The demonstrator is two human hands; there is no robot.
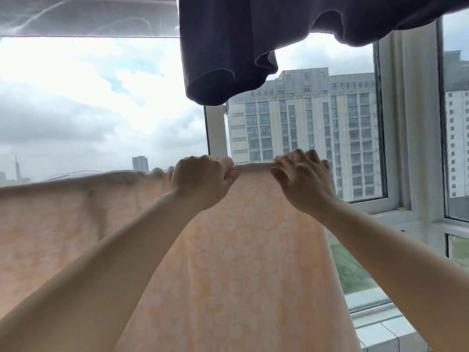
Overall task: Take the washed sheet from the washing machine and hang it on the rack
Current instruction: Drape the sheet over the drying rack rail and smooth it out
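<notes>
Both hands (203,176) (302,179) grip sheet (228,250) edge; no txt.

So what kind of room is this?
Probably a high-up flat's enclosed laundry balcony: big windows face tall apartment blocks, a dark garment hangs overhead, and both hands hold a peach sheet.
</notes>
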